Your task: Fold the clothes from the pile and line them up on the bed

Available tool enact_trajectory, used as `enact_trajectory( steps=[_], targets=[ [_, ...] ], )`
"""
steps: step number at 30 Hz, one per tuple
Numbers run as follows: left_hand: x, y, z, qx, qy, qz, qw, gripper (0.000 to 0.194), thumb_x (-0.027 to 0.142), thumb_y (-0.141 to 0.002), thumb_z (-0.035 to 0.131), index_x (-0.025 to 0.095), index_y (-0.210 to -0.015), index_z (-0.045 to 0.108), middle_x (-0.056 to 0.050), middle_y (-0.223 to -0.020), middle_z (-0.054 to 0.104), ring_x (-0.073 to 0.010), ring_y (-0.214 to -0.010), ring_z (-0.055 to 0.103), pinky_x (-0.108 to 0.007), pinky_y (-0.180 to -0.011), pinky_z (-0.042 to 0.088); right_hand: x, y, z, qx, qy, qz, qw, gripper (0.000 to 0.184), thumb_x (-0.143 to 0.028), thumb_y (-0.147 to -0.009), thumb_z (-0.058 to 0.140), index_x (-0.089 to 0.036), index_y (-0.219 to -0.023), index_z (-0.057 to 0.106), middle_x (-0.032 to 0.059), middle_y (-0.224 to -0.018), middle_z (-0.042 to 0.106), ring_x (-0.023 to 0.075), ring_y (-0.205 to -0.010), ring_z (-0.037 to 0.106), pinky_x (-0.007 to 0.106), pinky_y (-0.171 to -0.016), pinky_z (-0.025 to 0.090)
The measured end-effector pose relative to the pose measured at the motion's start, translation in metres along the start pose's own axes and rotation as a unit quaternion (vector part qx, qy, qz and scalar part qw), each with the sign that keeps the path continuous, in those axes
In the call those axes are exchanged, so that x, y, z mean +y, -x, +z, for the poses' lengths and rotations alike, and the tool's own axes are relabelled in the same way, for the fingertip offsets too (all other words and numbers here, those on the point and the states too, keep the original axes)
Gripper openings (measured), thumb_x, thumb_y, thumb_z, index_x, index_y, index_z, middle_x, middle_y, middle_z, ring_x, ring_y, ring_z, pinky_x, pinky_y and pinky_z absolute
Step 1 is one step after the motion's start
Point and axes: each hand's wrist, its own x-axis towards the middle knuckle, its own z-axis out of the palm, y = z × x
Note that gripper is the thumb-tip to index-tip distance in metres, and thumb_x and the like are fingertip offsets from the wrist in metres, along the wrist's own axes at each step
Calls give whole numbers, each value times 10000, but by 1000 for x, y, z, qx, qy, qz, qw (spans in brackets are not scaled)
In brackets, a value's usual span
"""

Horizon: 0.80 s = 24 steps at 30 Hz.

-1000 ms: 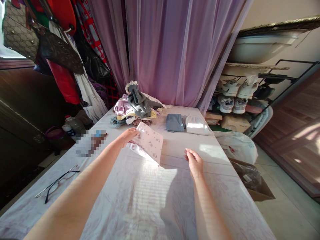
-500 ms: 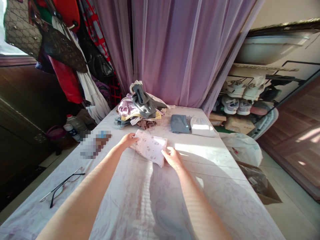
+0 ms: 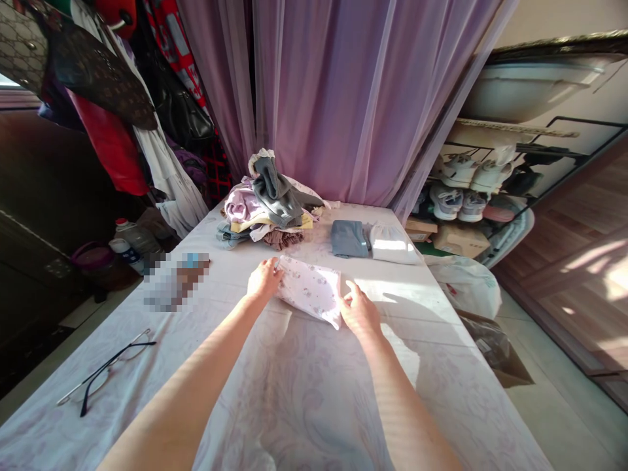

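Note:
A pale pink floral cloth (image 3: 309, 290) lies folded on the sheet-covered table (image 3: 304, 405), its lower right corner sticking out. My left hand (image 3: 263, 280) grips its left corner. My right hand (image 3: 360, 313) rests at its right edge with the fingers apart. Behind them stands a loose pile of clothes (image 3: 265, 209), topped by a grey knit garment. A folded grey garment (image 3: 348, 239) and a folded white garment (image 3: 392, 245) lie to the right of that pile.
Eyeglasses (image 3: 110, 369) lie on the table's left side, near a pixelated object (image 3: 176, 281). Bottles (image 3: 132, 239) stand beyond the left edge. A plastic bag (image 3: 466, 284) and cardboard box (image 3: 495, 350) sit right of the table, below a shoe rack (image 3: 466, 190). A lilac curtain (image 3: 333, 98) hangs behind.
The cloth has gone from lifted in my left hand to lying flat on the table. My right hand has moved left to its right edge. My head view has shifted slightly.

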Motion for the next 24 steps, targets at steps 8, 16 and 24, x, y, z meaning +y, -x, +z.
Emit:
enact_trajectory(
  steps=[8, 16, 24],
  targets=[
    [22, 8, 24, -1, -143, 259, 955, 443, 263, -961, 400, 190, -1360, 580, -85, -1466, 538, -279, -1399, 414, -456, -1206, 259, -69, -6, 33, -40, 113, -173, 978, 522, -207, -967, 346, -146, -1474, 455, 130, -1554, 406, 261, -1434, 342, 458, -1181, 241],
    [7, -9, 36, -47, -149, 243, 957, 481, 333, -964, 414, 226, -1417, 534, -66, -1538, 457, -298, -1451, 326, -502, -1185, 309, -45, -9, 50, -60, 172, -113, 977, 552, -369, -971, 405, -219, -1501, 425, 136, -1596, 325, 321, -1481, 237, 560, -1161, 223],
    [-13, -24, 51, -36, -83, 244, 965, 484, 342, -962, 417, 185, -1402, 546, -92, -1540, 449, -300, -1469, 303, -467, -1215, 259, -29, -3, 44, -30, 152, -93, 984, 491, -386, -987, 381, -270, -1460, 445, 99, -1601, 321, 270, -1466, 276, 536, -1166, 214]
  ],
)
